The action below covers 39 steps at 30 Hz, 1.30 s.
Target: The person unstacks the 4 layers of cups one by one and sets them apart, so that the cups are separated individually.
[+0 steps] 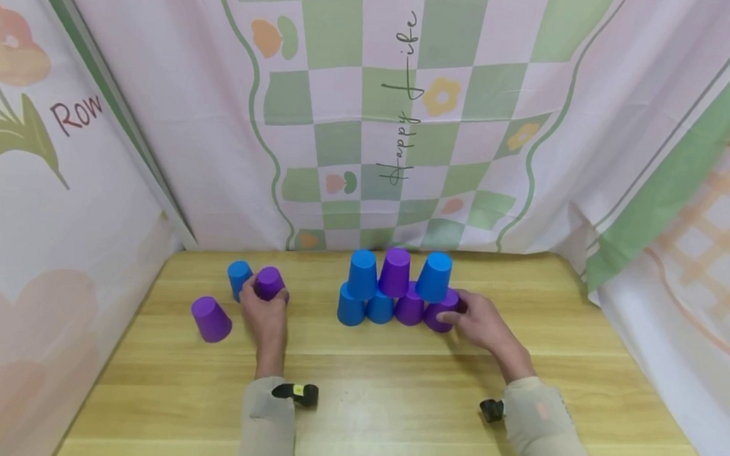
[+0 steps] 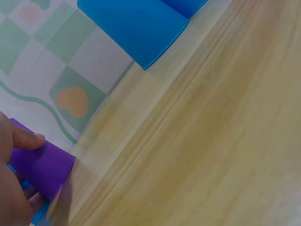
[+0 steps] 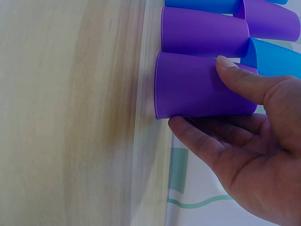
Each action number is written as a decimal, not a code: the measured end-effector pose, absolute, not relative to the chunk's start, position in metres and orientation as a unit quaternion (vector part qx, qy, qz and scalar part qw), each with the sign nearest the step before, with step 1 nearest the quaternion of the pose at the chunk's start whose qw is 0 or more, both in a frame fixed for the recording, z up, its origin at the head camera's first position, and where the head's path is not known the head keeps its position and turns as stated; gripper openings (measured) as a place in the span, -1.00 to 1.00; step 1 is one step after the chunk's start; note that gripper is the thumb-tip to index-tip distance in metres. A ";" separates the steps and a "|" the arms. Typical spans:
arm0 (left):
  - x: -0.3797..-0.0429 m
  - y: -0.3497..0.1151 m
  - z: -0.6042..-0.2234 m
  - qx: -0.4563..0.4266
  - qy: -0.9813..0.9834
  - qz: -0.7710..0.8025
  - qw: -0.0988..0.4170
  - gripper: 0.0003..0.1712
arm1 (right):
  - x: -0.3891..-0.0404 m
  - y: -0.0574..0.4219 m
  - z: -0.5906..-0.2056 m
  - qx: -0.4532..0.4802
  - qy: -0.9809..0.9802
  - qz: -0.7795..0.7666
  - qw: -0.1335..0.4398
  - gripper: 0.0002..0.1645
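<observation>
My left hand (image 1: 263,316) grips an upside-down purple cup (image 1: 268,283), thumb on one side and fingers on the other. A blue cup (image 1: 238,279) stands just behind that hand, and another purple cup (image 1: 211,320) stands to its left. Two tiers of cups stand on the right: two blue and two purple below, and blue (image 1: 363,274), purple (image 1: 395,272) and blue (image 1: 434,277) above. My right hand (image 1: 479,321) holds the rightmost purple cup (image 3: 197,87) of the lower row, its thumb along the near side and its fingers around the far side.
The cups stand on a wooden table (image 1: 352,411). A checked curtain (image 1: 384,137) hangs along the back edge, with more printed cloth (image 1: 19,267) at the left side. Black wrist cameras (image 1: 305,395) sit at both sleeves.
</observation>
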State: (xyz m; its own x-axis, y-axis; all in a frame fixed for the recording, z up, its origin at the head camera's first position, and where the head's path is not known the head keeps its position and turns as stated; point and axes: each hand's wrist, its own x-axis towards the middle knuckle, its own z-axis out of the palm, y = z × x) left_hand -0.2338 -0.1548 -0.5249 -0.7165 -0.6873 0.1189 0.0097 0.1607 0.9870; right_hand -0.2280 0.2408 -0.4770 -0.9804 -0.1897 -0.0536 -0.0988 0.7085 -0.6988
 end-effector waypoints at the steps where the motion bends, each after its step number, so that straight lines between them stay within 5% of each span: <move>1: -0.233 -0.155 -0.525 0.240 -0.704 -0.602 0.290 -0.21 | -0.228 0.241 -0.477 -0.079 0.922 -0.373 0.061 -0.42; 39: -0.209 -0.164 -0.458 0.155 -0.703 -0.622 0.307 -0.32 | -0.228 0.242 -0.477 -0.085 0.921 -0.375 0.062 -0.40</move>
State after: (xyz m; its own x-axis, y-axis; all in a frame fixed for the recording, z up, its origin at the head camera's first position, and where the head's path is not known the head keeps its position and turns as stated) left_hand -0.2088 -0.1643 -0.4578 -0.7634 -0.6005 0.2381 0.1635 0.1770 0.9705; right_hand -0.2280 0.2417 -0.4774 -0.9780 -0.2024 -0.0504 -0.1097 0.7048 -0.7008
